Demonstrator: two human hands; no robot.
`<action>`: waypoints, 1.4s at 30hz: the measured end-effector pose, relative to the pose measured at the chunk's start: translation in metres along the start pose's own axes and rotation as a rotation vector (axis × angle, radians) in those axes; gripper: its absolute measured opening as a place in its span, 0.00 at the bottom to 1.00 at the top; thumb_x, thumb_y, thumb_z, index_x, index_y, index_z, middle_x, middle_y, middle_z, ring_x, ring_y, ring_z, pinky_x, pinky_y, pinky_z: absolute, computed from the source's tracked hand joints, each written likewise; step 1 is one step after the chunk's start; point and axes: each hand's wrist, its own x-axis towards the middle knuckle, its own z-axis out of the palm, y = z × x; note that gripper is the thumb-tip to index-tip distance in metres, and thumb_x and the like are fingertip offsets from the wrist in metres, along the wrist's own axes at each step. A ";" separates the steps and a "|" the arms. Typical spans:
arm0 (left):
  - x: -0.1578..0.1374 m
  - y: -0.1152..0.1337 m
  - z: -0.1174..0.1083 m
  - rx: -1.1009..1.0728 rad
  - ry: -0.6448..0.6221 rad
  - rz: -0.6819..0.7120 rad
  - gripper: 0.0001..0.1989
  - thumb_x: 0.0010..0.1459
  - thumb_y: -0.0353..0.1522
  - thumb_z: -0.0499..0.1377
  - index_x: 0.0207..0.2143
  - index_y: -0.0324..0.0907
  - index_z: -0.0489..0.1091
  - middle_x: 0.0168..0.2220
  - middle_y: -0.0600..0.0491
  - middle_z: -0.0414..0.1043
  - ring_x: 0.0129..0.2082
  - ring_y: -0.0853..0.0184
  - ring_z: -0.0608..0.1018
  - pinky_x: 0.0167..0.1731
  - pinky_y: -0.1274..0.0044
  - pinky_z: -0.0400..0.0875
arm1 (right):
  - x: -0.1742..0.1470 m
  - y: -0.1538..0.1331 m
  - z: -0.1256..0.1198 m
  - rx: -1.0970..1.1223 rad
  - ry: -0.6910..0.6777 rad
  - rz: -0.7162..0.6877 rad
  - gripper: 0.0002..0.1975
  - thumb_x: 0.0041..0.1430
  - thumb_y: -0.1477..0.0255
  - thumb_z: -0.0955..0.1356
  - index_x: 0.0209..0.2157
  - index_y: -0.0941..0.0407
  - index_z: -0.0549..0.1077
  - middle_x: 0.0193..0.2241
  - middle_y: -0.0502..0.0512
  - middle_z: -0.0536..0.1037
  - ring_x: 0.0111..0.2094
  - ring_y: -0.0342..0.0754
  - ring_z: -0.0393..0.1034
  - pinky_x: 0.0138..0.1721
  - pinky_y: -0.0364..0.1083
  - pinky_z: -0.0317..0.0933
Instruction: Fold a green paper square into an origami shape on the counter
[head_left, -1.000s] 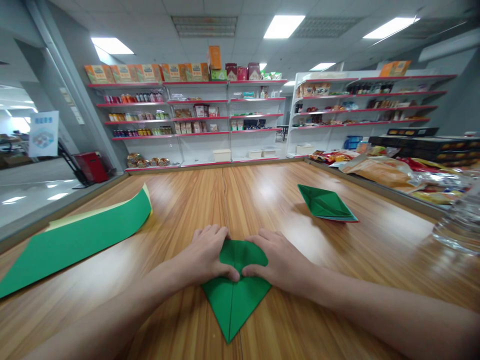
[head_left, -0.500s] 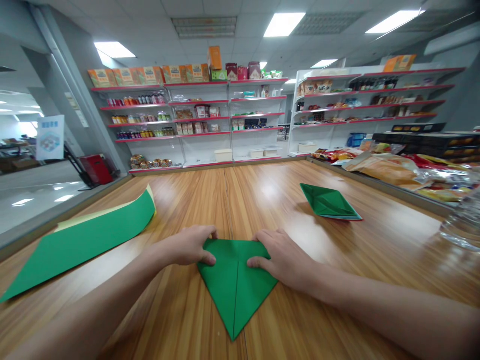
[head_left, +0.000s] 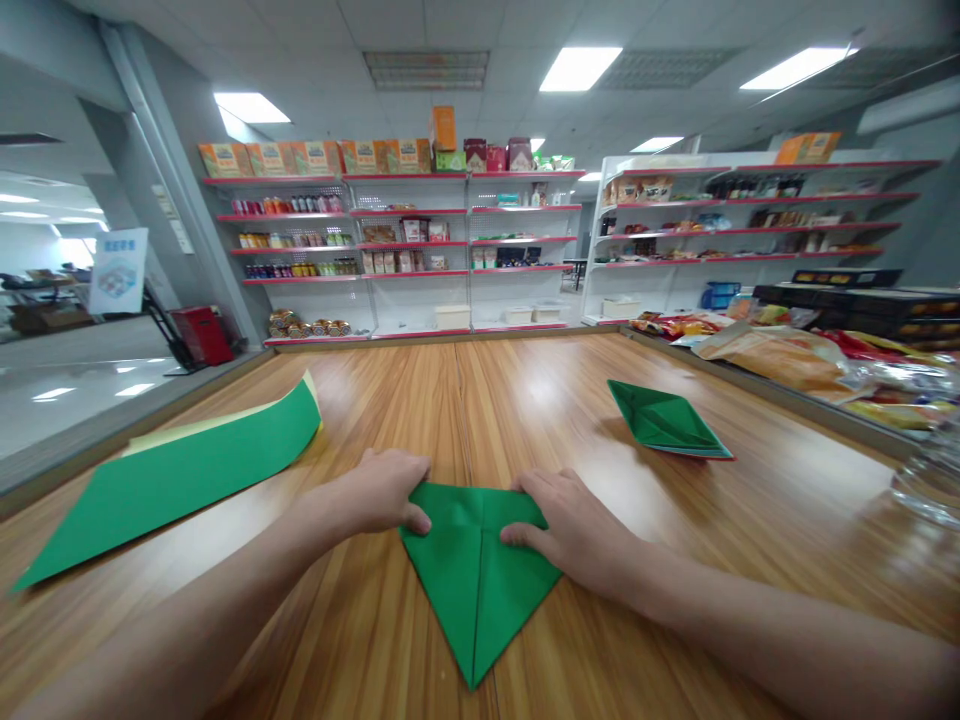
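A folded sheet of green paper (head_left: 477, 590) lies on the table in front of me, shaped like a kite with its point towards me and a seam down the middle. My left hand (head_left: 384, 492) grips its upper left corner, thumb on top and the fingers curled round the far edge. At the upper right corner, my right hand (head_left: 576, 528) holds the paper the same way, its thumb lying on the face. Most fingertips of both hands are hidden behind or under the paper.
Left on the wooden table (head_left: 375, 400) lies a stack of green and yellow paper sheets (head_left: 187, 480), its far end curling up. A folded green paper shape (head_left: 667, 418) rests to the right. Snack packs (head_left: 780, 355) and a clear container (head_left: 930, 480) line the right side. Stocked shelves (head_left: 409, 275) stand behind.
The whole view has shifted slightly, so things appear a little lower and further right. Both hands keep their hold on the folded green paper, with hardly any movement.
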 end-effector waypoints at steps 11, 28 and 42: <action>-0.003 0.020 0.001 -0.052 0.045 0.086 0.17 0.48 0.42 0.63 0.35 0.41 0.68 0.38 0.48 0.73 0.40 0.56 0.73 0.38 0.70 0.63 | -0.001 0.000 -0.002 -0.071 0.016 -0.027 0.16 0.52 0.61 0.71 0.38 0.58 0.71 0.33 0.55 0.75 0.37 0.53 0.68 0.38 0.49 0.57; -0.001 0.043 0.013 -0.231 0.090 0.051 0.23 0.44 0.46 0.64 0.38 0.41 0.66 0.38 0.48 0.74 0.40 0.54 0.74 0.35 0.70 0.63 | 0.001 -0.006 -0.005 -0.055 0.016 -0.060 0.14 0.52 0.66 0.72 0.36 0.59 0.70 0.34 0.56 0.75 0.39 0.53 0.69 0.43 0.51 0.54; -0.002 0.051 0.015 -0.100 0.187 0.066 0.19 0.45 0.43 0.65 0.34 0.41 0.65 0.37 0.49 0.73 0.39 0.55 0.74 0.38 0.69 0.61 | 0.001 -0.007 -0.007 -0.125 0.070 -0.069 0.13 0.51 0.66 0.73 0.34 0.58 0.70 0.33 0.55 0.76 0.38 0.53 0.69 0.42 0.51 0.51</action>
